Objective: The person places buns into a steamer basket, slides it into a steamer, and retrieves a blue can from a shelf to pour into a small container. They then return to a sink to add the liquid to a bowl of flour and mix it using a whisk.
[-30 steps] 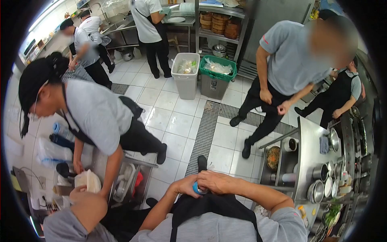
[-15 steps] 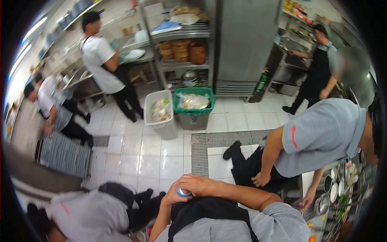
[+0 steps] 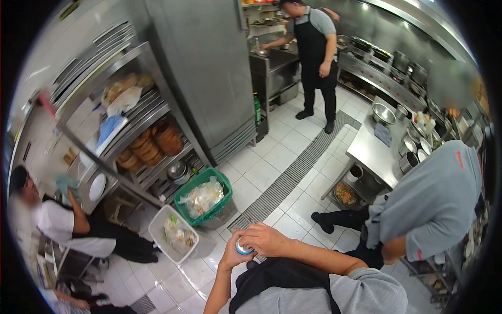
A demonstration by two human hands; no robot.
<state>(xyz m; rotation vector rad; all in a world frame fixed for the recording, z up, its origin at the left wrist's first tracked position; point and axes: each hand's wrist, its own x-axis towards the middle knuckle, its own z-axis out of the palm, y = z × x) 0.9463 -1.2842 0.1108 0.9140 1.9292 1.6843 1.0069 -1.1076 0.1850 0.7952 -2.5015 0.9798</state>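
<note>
At the lower middle, close in front of my black apron, my left hand is wrapped round a small round can with a silvery top and a blue rim. The fingers of my right hand lie curled over the top of the can, touching it beside my left hand. Most of the can is hidden by the two hands, so its contents cannot be made out.
Two bins, one white, one green-lined, stand ahead-left below a shelf rack. A steel table and a bending co-worker are right. Another person stands at the back; one with gloves stands left.
The view has turned to the right, so the bins and rack appear further left and the steel table shows. Both hands stay together on the can. The co-worker at right appears further right.
</note>
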